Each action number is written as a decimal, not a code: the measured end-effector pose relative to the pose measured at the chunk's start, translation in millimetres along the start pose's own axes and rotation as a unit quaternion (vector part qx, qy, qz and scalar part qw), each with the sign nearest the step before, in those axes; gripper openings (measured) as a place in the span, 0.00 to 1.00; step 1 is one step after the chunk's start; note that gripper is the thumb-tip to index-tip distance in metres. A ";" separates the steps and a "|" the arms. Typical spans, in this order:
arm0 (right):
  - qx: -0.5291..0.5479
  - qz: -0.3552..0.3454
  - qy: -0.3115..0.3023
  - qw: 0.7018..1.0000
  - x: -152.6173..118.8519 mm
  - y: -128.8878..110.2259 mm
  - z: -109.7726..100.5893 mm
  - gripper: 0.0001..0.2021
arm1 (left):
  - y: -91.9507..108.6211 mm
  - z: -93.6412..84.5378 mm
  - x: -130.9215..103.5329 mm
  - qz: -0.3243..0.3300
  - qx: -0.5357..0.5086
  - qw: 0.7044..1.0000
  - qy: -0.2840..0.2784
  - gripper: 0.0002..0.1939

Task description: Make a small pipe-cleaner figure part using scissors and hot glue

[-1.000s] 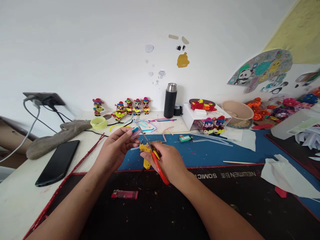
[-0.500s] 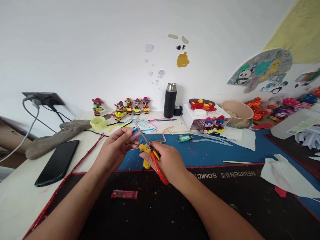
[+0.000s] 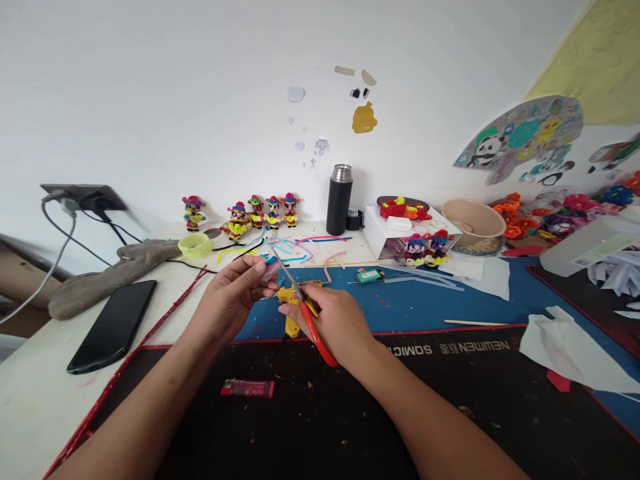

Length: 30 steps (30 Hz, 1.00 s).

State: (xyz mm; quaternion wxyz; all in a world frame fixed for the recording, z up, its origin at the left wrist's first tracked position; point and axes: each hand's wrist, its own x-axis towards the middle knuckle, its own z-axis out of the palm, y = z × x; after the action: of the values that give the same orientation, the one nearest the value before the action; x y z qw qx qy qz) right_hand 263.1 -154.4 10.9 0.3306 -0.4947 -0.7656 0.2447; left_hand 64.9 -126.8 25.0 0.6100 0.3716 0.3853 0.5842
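Observation:
My left hand [image 3: 235, 293] pinches a small pink and blue piece [image 3: 271, 269] between thumb and fingers. My right hand [image 3: 333, 317] is wrapped round red-handled scissors [image 3: 315, 332], whose blades point up and left beside that piece. Whether the blades touch it I cannot tell. Behind and below my hands, a yellow glue gun [image 3: 292, 325] lies partly hidden. On the dark mat [image 3: 280, 433], nearer to me, rests a pink lighter [image 3: 247, 389].
A phone [image 3: 113, 327] and red stems [image 3: 170, 313] lie at left. Several small figures [image 3: 239, 221] stand by the wall, near a yellow tape roll [image 3: 195, 245]. A black flask [image 3: 339, 200], a white box [image 3: 380, 233] and a beige bowl [image 3: 474, 223] are further right.
The view has shifted very slightly. Both hands keep nearly the same pose, with the scissors still beside the pink and blue piece.

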 end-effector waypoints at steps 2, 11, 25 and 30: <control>-0.001 0.001 0.000 1.000 0.2 0.2 0.2 0.17 | 0.1 0.5 -0.1 0.001 -0.001 1.000 0.002 0.18; 0.052 0.031 -0.006 0.998 0.0 4.3 4.6 0.16 | -1.2 -1.6 1.1 -0.003 0.003 1.000 -0.007 0.16; 0.389 0.149 -0.047 0.908 4.4 6.6 6.7 0.32 | 2.1 1.5 -0.6 0.014 -0.013 1.000 0.002 0.19; 0.447 0.145 -0.065 0.880 5.8 1.4 -1.3 0.43 | 1.1 0.6 -0.1 0.012 -0.014 1.000 0.004 0.19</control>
State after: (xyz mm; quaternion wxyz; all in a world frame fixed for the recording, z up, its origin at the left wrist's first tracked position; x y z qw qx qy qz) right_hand 263.2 -148.4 12.3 0.4267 -0.3826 -0.5148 0.6376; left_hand 65.0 -126.8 26.3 0.6065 0.3658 0.3750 0.5981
